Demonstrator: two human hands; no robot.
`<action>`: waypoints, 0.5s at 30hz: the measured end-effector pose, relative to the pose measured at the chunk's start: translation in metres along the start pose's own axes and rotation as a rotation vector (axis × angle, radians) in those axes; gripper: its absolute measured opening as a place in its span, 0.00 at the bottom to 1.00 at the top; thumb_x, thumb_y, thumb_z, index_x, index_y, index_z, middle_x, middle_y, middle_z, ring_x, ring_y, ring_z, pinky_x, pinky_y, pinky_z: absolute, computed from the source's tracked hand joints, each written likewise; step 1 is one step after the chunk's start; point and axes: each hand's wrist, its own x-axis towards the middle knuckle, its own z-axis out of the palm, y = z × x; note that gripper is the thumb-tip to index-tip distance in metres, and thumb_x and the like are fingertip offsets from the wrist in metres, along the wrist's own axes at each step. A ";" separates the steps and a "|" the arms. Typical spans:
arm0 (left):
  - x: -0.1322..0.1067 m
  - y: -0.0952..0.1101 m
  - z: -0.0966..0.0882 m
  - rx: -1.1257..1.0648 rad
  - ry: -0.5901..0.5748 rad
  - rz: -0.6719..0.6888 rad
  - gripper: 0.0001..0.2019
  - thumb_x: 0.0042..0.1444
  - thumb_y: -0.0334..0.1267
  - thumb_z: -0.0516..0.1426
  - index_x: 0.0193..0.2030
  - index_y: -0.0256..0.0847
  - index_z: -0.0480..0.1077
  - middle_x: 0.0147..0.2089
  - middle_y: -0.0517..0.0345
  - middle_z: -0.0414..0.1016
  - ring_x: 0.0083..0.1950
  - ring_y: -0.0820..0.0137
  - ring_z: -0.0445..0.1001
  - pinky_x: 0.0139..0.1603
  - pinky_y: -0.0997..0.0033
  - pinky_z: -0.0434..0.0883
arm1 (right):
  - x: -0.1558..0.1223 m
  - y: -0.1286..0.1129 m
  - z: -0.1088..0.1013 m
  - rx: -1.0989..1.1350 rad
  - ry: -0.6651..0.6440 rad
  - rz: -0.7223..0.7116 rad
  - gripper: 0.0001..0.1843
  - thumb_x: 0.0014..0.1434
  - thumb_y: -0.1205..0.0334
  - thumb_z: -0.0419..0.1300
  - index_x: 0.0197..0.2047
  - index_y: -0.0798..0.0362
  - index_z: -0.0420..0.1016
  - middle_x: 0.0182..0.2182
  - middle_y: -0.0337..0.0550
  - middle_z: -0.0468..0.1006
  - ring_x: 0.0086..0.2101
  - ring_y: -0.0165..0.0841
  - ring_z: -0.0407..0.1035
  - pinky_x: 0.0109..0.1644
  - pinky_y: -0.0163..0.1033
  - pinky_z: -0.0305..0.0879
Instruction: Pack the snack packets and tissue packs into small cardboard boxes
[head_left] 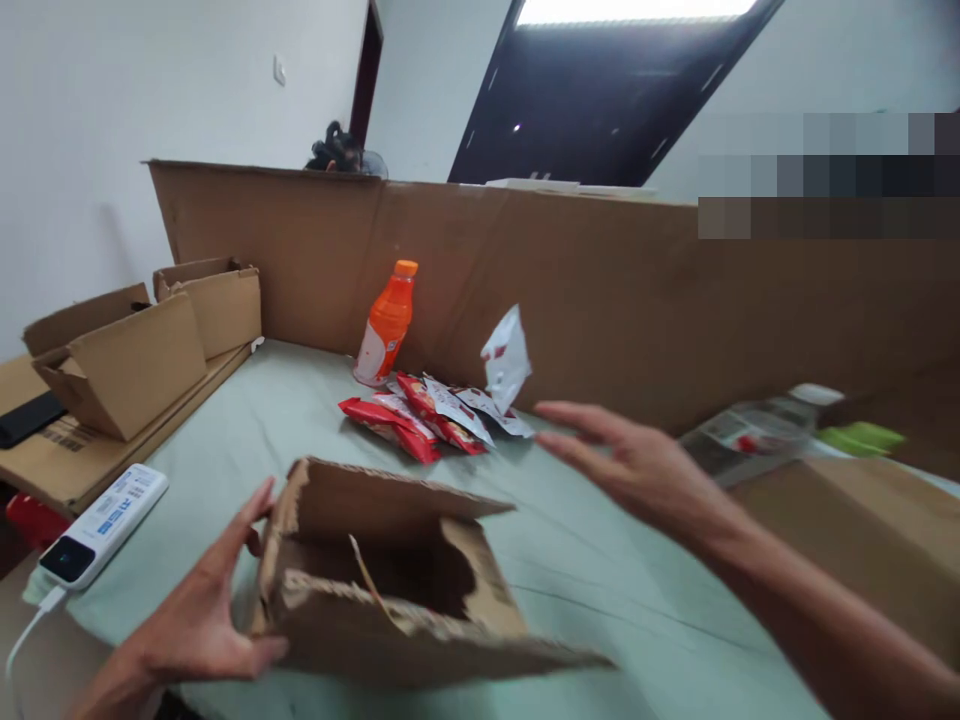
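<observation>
My left hand point(199, 610) grips the left end of an open cardboard box point(435, 655), thumb on the near side and fingers at the far corner. The box has torn edges, and its inside is dark. My right hand point(615, 450) is stretched out over the table with fingers extended and nothing in them. Just past its fingertips a white packet with red marks point(507, 360) is in the air, apart from the hand. Below and left of that packet, a pile of red and white snack packets point(420, 415) lies on the table beside an orange drink bottle point(388, 325).
A tall cardboard panel point(600, 280) closes off the back. Two small cardboard boxes point(139, 365) stand at left, behind a white power bank point(105, 525) with a cable. At right lie a clear plastic bottle point(757, 435), a green packet point(862, 438) and a larger carton point(862, 530). A person's head point(337, 150) shows beyond the panel.
</observation>
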 end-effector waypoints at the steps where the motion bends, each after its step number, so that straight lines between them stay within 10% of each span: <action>1: -0.001 0.001 -0.013 0.050 0.060 -0.013 0.57 0.49 0.42 0.67 0.78 0.56 0.36 0.77 0.46 0.53 0.73 0.41 0.60 0.69 0.38 0.65 | -0.010 0.007 0.017 0.032 -0.061 0.008 0.31 0.57 0.35 0.54 0.47 0.52 0.81 0.48 0.58 0.84 0.45 0.50 0.79 0.39 0.50 0.77; 9: -0.002 -0.021 -0.048 0.313 0.358 0.133 0.47 0.56 0.56 0.63 0.77 0.66 0.42 0.74 0.54 0.60 0.66 0.43 0.69 0.67 0.33 0.66 | -0.107 0.049 0.120 0.279 -0.181 0.116 0.25 0.61 0.39 0.56 0.41 0.50 0.84 0.52 0.55 0.83 0.53 0.50 0.77 0.57 0.57 0.74; 15: -0.005 0.005 -0.033 0.261 0.287 0.011 0.48 0.54 0.64 0.63 0.77 0.52 0.51 0.74 0.49 0.60 0.69 0.38 0.66 0.70 0.34 0.65 | -0.103 -0.018 0.060 0.465 0.068 -0.024 0.10 0.66 0.53 0.60 0.44 0.42 0.83 0.43 0.43 0.86 0.47 0.42 0.80 0.54 0.47 0.77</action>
